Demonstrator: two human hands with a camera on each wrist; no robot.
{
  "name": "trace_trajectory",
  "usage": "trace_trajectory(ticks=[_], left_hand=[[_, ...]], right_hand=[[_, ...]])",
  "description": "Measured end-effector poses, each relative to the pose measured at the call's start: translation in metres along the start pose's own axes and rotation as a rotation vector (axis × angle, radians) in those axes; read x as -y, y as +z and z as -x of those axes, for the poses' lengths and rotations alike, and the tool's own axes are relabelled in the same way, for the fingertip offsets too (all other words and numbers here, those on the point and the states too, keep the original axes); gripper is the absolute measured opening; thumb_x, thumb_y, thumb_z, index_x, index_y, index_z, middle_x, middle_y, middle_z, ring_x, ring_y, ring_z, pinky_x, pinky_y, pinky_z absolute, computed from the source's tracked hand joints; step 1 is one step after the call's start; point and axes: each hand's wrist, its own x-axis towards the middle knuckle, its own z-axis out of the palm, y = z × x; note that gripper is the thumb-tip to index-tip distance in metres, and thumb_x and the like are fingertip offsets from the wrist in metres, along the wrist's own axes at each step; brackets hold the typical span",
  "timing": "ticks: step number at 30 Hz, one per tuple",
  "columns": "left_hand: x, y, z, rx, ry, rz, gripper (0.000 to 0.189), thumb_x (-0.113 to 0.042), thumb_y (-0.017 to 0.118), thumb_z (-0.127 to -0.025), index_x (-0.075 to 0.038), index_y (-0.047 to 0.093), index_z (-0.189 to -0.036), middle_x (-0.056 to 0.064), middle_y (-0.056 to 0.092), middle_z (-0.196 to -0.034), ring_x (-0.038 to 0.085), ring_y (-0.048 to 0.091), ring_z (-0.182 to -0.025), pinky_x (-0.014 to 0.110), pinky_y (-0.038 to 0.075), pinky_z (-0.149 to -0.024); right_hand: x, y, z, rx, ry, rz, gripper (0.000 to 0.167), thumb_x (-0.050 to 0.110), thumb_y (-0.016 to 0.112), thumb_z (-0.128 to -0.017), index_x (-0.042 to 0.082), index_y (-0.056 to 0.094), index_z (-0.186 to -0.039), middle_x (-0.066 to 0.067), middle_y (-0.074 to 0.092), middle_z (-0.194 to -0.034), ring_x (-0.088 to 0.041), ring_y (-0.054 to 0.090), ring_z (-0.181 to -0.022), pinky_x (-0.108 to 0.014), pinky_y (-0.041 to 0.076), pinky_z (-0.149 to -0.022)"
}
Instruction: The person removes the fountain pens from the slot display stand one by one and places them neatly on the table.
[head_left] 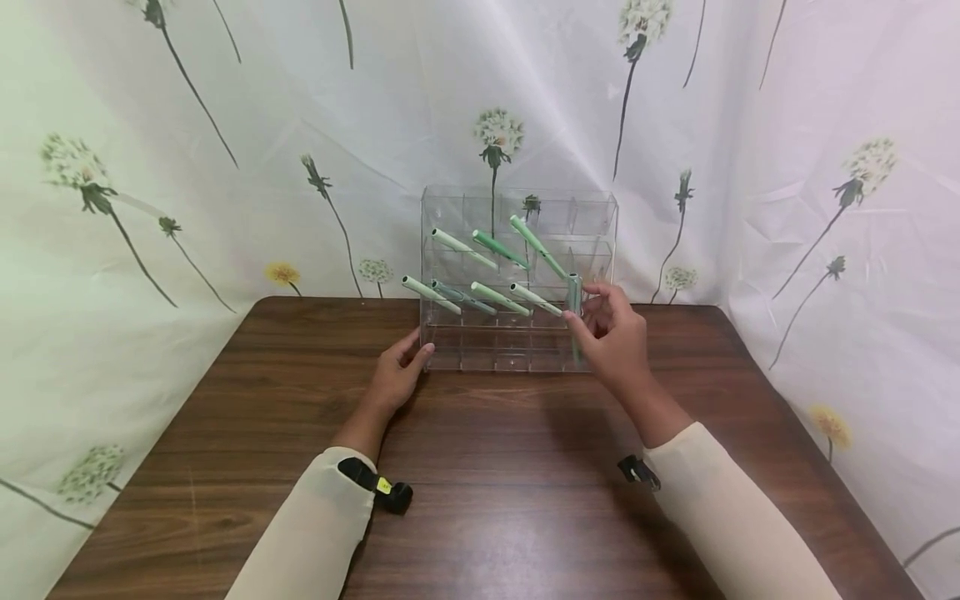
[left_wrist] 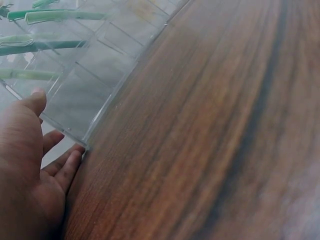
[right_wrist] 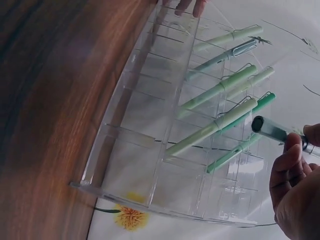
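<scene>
Here, right hand [head_left: 617, 335] pinches a pen [head_left: 574, 292] beside slanted pens [head_left: 536, 300]; left hand [head_left: 396, 375] grips rack [head_left: 477, 348].

The person's bare left hand [head_left: 395, 377] grips the left side of a clear plastic compartmented rack [head_left: 513, 327]. At its right, the bare right hand [head_left: 618, 337] pinches, fingers [right_wrist: 288, 159] bent.

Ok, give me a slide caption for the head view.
Left hand holding the side of a clear rack of green pens, right hand holding another pen.

One rack [head_left: 512, 350]: head view high, wrist views close
</scene>
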Motion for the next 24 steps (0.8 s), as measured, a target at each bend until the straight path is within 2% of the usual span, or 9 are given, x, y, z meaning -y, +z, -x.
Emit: trace_trajectory(ticks=[5,11,15,18,24], left_hand=[[0.001,0.0,0.0,0.004,0.008,-0.009,0.06,-0.037,0.062,-0.113,-0.019,0.045,-0.168,0.016,0.053,-0.168,0.038,0.06,-0.143,0.055,0.045,-0.123],[0.001,0.0,0.0,0.01,0.002,-0.027,0.062,-0.04,0.062,-0.113,-0.019,0.044,-0.169,0.014,0.047,-0.172,0.037,0.05,-0.155,0.057,0.04,-0.129],[0.001,0.0,0.001,0.017,0.011,-0.024,0.062,-0.04,0.062,-0.113,-0.02,0.044,-0.169,0.014,0.047,-0.172,0.037,0.051,-0.155,0.057,0.04,-0.128],[0.001,0.0,0.001,0.011,0.03,-0.025,0.061,-0.039,0.062,-0.113,-0.021,0.045,-0.168,0.012,0.047,-0.172,0.037,0.055,-0.151,0.056,0.044,-0.125],[0.002,0.001,0.0,0.0,0.063,-0.026,0.058,-0.036,0.062,-0.113,-0.021,0.047,-0.167,0.011,0.05,-0.17,0.036,0.06,-0.146,0.054,0.05,-0.119]], right_hand=[[-0.005,-0.005,0.007,0.088,0.053,-0.028,0.058,0.0,0.081,-0.096,0.005,0.058,-0.149,-0.014,0.072,-0.091,-0.004,0.044,-0.053,-0.018,0.038,-0.049],[-0.008,-0.015,0.014,0.176,0.135,-0.084,0.063,0.0,0.075,-0.1,0.013,0.055,-0.158,-0.007,0.056,-0.081,-0.004,0.032,-0.052,-0.024,0.035,-0.051],[-0.009,-0.02,0.018,0.227,0.209,-0.145,0.059,-0.004,0.075,-0.098,0.007,0.057,-0.153,-0.004,0.052,-0.081,-0.003,0.039,-0.056,-0.023,0.039,-0.053],[-0.012,-0.023,0.02,0.261,0.262,-0.191,0.056,-0.007,0.075,-0.095,0.002,0.056,-0.147,-0.004,0.052,-0.084,-0.004,0.045,-0.056,-0.024,0.044,-0.05],[-0.021,-0.031,0.027,0.342,0.341,-0.275,0.058,-0.007,0.072,-0.097,0.001,0.047,-0.149,-0.006,0.061,-0.084,-0.009,0.045,-0.041,-0.03,0.045,-0.041]])
